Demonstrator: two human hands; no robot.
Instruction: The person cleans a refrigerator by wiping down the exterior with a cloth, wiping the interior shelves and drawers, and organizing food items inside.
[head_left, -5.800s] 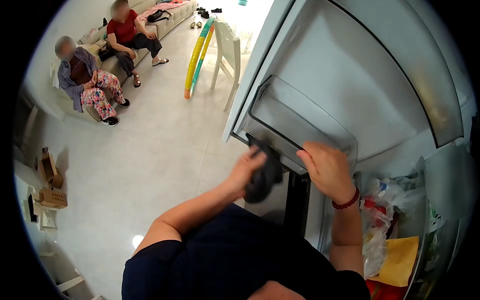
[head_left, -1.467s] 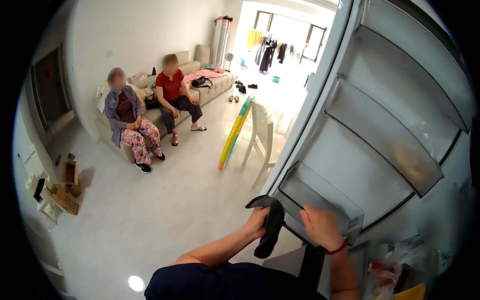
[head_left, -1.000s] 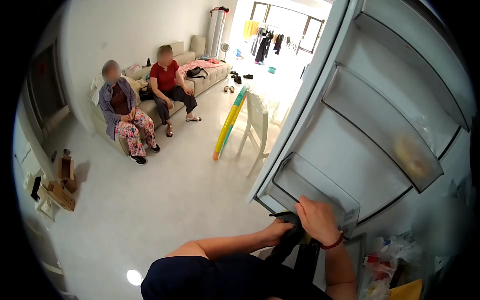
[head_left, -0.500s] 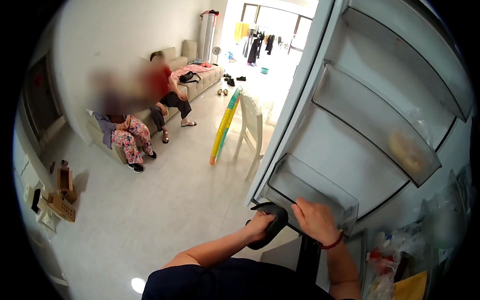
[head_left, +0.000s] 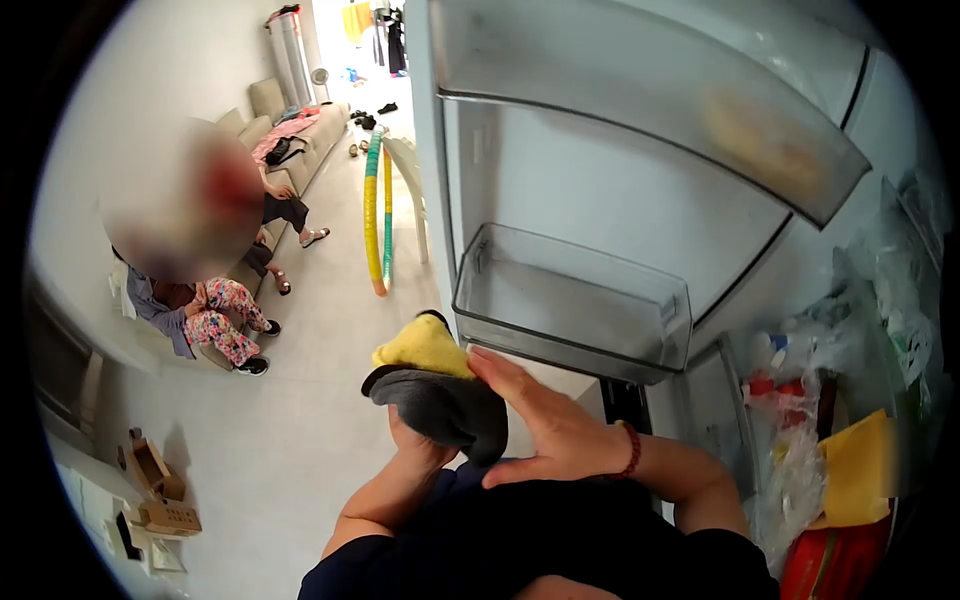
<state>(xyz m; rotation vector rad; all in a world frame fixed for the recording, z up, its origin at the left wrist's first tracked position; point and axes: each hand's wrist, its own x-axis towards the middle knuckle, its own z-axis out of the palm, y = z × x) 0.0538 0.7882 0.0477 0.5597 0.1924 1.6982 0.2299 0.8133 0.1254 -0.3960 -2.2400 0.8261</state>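
Observation:
My left hand [head_left: 418, 438] holds a folded cloth from below, dark grey [head_left: 440, 405] with a yellow side [head_left: 425, 347] showing on top. My right hand [head_left: 550, 425] is spread beside the cloth, its fingertips at the cloth's right edge, thumb apart from the fingers. A red beaded bracelet [head_left: 631, 449] is on my right wrist. Beyond my hands stands the open fridge door, with a lower clear bin [head_left: 575, 300] and an upper bin [head_left: 650, 110] holding something pale and blurred.
At the right are fridge contents: plastic bags [head_left: 800, 480], a yellow packet [head_left: 858, 470] and a red item [head_left: 835, 565]. Two people sit on a sofa [head_left: 320, 135] at the left. A striped hoop [head_left: 372, 215] leans by a white chair [head_left: 408, 190]; cardboard boxes [head_left: 165, 515] lie lower left.
My right hand has left the lower bin's rim and come to the cloth, fingers spread. The cloth's yellow side now shows. The view has swung right and down, shifting the door leftward.

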